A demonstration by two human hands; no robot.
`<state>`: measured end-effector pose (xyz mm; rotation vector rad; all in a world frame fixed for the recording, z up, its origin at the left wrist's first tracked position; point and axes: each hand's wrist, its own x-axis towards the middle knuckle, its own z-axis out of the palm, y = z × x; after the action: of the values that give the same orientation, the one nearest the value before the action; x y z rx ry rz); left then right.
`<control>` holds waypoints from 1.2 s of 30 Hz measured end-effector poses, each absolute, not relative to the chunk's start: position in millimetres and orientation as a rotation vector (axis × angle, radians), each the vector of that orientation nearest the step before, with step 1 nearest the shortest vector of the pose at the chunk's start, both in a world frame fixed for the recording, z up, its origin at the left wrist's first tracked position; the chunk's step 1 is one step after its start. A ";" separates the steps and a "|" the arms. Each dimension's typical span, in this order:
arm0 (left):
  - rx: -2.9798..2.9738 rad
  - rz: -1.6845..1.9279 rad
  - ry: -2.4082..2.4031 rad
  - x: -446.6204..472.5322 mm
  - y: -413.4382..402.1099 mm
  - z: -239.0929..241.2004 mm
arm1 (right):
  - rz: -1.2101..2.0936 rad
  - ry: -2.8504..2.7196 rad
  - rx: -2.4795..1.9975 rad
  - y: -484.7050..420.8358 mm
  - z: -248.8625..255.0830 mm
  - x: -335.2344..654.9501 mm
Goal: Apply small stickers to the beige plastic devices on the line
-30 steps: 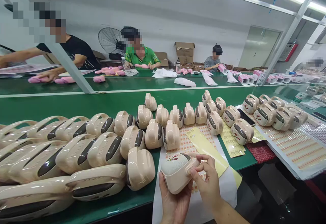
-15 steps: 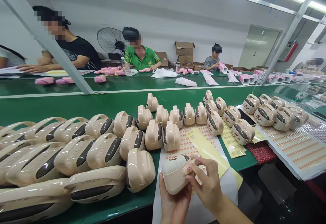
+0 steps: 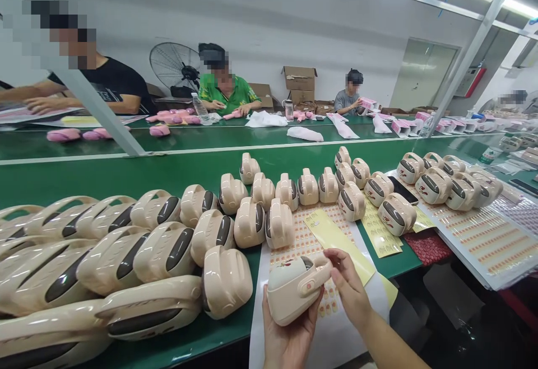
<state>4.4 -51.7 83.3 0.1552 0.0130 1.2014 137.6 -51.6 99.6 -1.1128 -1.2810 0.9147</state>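
My left hand [image 3: 288,338] cups a beige portable speaker [image 3: 290,296] from below, tilted above the sticker sheets. The speaker has a pale grille with a small red print, a dark panel on top and a carrying handle. A small orange-red sticker [image 3: 310,286] shows at the round end of the handle. My right hand [image 3: 351,288] has its thumb and fingertips on the far part of the handle. Underneath lies a white sheet with rows of small orange stickers [image 3: 328,302], partly covered by a yellow sheet [image 3: 340,246].
Several matching speakers [image 3: 163,251] stand in rows on the green table [image 3: 176,170] at left and centre. More speakers [image 3: 435,184], a phone [image 3: 402,190] and sticker sheets [image 3: 483,240] lie at right. Co-workers [image 3: 229,92] sit across, beyond a metal post [image 3: 101,100].
My right hand has moved from the handle's round end to its upper part. The orange-red sticker there is now uncovered, and the speaker has turned slightly. The view has shifted a little.
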 end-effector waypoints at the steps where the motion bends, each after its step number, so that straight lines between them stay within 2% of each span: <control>1: 0.161 1.205 0.005 2.5 -50.8 83.6 | 0.815 -1.350 -1.192 -54.9 95.0 146.5; 5: 0.170 1.279 0.046 -4.7 -48.4 87.2 | 0.367 -1.807 -1.457 -73.7 66.4 171.9; 9: 0.182 1.371 0.220 -7.3 -47.3 87.9 | 0.149 -1.966 -1.545 -86.6 41.8 169.3; 11: 0.208 1.383 0.234 -8.2 -46.3 85.2 | 0.206 -1.938 -1.524 -86.4 40.4 165.6; 14: 0.327 1.389 0.323 -10.3 -44.6 79.4 | 0.506 -1.739 -1.459 -77.5 56.8 166.8; 17: 0.621 1.519 0.633 -12.3 -45.1 77.3 | 0.846 -1.400 -1.372 -61.7 91.5 170.9; 20: 0.933 1.591 0.835 -12.1 -49.9 79.8 | 1.056 -1.307 -1.234 -47.0 129.7 166.4; 25: 1.181 1.483 0.903 -11.8 -56.9 76.7 | 1.105 -1.495 -1.215 -38.2 164.7 145.4; 33: 1.198 1.349 0.753 -25.8 -43.6 78.3 | 1.089 -1.593 -1.245 -40.7 163.6 142.0; 36: 1.375 1.335 0.771 -28.5 -42.7 79.6 | 1.065 -1.627 -1.221 -41.4 163.4 143.6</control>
<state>-28.5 -42.7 79.6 1.3747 0.7714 1.3352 143.6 -41.4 163.4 -1.2215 -1.6268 1.0650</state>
